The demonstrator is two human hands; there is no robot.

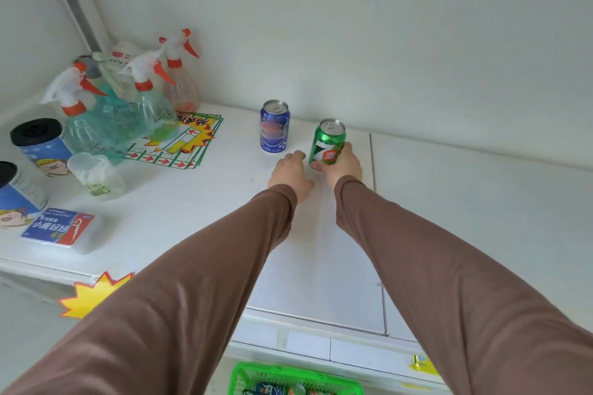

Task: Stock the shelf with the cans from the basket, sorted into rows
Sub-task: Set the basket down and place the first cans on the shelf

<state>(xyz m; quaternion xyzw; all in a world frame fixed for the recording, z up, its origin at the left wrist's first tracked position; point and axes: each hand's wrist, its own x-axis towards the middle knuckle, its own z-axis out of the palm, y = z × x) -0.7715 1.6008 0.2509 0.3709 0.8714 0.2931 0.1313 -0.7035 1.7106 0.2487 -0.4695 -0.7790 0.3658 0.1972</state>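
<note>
green can [328,146]: glossy painted metal, bare silvery metal top, smooth
blue can [274,127]: glossy printed metal, bare silvery top
shelf [199,202]: smooth white board, matt to faintly satin
wall [385,26]: plain white, matt
sleeves [205,282]: brown cloth, soft, matt, lightly creased
basket [244,375]: bright green plastic, glossy
spray bottles [96,125]: clear tinted plastic, shiny; white and orange plastic triggers
cup [93,173]: translucent plastic, cloudy
canisters [41,144]: printed paper-like wrap, black matt plastic lids
flat pack [61,228]: glossy printed label under clear plastic
leaflets [179,144]: printed paper, slight sheen
star tag [93,295]: yellow card or paper, smooth
</note>
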